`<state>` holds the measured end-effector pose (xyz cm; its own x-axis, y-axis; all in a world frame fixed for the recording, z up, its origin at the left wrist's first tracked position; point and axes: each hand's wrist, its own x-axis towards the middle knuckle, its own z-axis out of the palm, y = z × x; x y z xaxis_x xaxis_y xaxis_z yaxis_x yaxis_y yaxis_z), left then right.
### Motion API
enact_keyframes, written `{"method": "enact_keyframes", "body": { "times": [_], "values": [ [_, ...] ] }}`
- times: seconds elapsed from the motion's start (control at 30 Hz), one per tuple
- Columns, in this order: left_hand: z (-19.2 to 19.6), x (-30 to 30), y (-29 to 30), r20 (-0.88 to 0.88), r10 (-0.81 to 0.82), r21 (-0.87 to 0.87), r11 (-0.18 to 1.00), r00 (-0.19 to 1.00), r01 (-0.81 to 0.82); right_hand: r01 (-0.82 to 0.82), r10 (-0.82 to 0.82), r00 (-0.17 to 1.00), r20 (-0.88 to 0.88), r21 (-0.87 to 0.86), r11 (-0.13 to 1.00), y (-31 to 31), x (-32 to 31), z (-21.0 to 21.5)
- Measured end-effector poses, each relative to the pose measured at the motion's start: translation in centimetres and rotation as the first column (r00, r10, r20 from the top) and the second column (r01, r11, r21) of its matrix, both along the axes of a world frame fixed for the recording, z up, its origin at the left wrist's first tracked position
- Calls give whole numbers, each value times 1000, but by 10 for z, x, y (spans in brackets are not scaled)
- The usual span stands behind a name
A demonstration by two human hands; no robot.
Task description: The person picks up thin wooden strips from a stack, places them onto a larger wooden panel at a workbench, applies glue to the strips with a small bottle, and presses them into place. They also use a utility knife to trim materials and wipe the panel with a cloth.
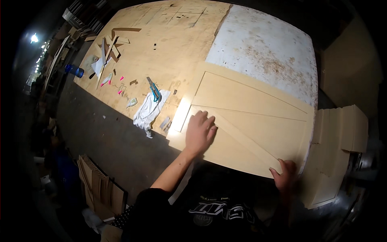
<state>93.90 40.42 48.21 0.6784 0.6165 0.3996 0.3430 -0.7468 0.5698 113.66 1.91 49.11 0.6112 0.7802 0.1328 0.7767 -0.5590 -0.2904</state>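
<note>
A pale wooden panel [250, 121] with raised frame strips and a diagonal strip lies on the near corner of a big workbench [169, 52]. My left hand [199, 133] lies flat on the panel's near left part, fingers spread, right beside the diagonal strip. My right hand [285, 174] grips the panel's near edge, fingers curled over it, close to the lower end of the diagonal.
On the bench to the left lie a white rag [148, 112], a teal utility knife [154, 90], pink markers [107, 80] and wood offcuts [115, 42]. A blue bottle [75, 71] sits at the bench's left edge. Stacked pale panels [338, 141] stand at right; board pieces [100, 187] lean on the floor at left.
</note>
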Motion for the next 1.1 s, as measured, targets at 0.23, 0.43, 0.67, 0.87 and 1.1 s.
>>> {"method": "enact_keyframes", "body": {
  "times": [0.23, 0.43, 0.67, 0.87, 1.1],
  "values": [
    [-10, 7, -13, -30, 253, -15, 967, 967, -253, 54, -49, 996, -75, 67, 996, 18, 10, 0],
    [-15, 7, -21, -118, 269, 105, 961, 956, -257, 37, -25, 995, -98, 125, 992, 19, 30, -7],
    [-22, 16, -26, -166, 274, 33, 962, 947, -273, 21, -7, 997, -83, 176, 984, 14, 37, -9],
    [-41, 13, -16, -407, 349, 140, 937, 844, -320, 7, 39, 979, -201, 220, 975, 14, 44, -18],
    [-45, 7, -9, -470, 320, 148, 947, 822, -285, 45, 11, 986, -166, 330, 943, 12, 43, -16]
  ]
}}
